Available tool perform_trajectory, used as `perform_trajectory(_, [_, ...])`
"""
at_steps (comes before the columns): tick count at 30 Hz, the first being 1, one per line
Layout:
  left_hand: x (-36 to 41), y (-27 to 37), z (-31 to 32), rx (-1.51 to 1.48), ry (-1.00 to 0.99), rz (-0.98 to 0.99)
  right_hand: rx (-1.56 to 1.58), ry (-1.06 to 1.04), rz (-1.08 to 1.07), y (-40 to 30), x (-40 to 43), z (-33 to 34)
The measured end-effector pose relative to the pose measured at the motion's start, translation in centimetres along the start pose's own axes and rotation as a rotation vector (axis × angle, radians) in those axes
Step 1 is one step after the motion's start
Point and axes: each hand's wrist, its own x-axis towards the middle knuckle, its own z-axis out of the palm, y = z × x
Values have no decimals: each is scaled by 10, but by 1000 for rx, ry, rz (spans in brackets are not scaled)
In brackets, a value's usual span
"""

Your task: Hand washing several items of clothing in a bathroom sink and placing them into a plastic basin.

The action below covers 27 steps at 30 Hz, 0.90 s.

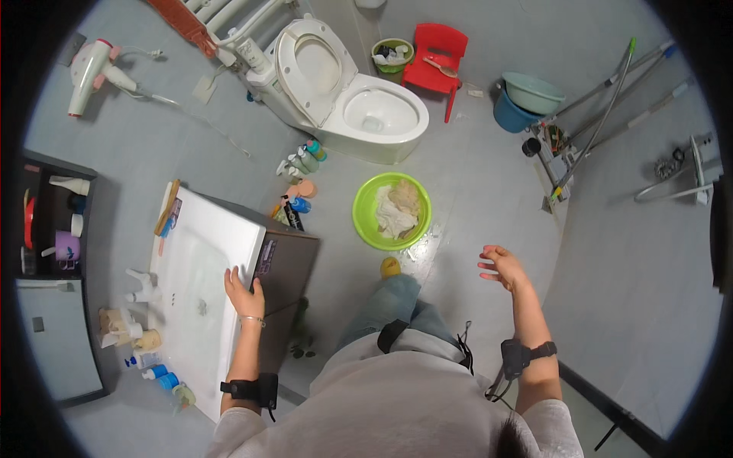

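My left hand (245, 295) is over the front rim of the white washbasin (229, 229), fingers spread and nothing in them; whether it touches the rim I cannot tell. Out to the right, my right hand (501, 268) hangs in the air above the floor, fingers apart and holding nothing. On the floor ahead of my yellow shoe (390, 267) stands a lime-green plastic basin (362, 226). White cloth (395, 213) and beige cloth (404, 197) lie bunched inside it. The tiles beside the basin look wet.
A white toilet (389, 134) with its lid raised stands beyond the basin, near a red plastic chair (438, 54). Several pump bottles (303, 160) stand on the floor by the vanity cabinet (292, 252). Stacked tubs (529, 94) and mop poles (601, 114) are at the right wall.
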Motion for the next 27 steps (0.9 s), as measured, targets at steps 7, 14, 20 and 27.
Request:
perform_trajectory(7, [73, 22, 71, 162, -214, -139, -107, -10, 43, -60, 66, -4])
perform_trajectory(14, [88, 61, 98, 404, -379, -559, -286, -154, 161, -79, 228, -3])
perform_trajectory(20, [73, 34, 120, 617, -248, -421, -747, -194, 239, -25, 425, -4])
perform_trajectory(27, [68, 22, 103, 550, -270, -239, -1094, -305, -76, -2, 555, 36])
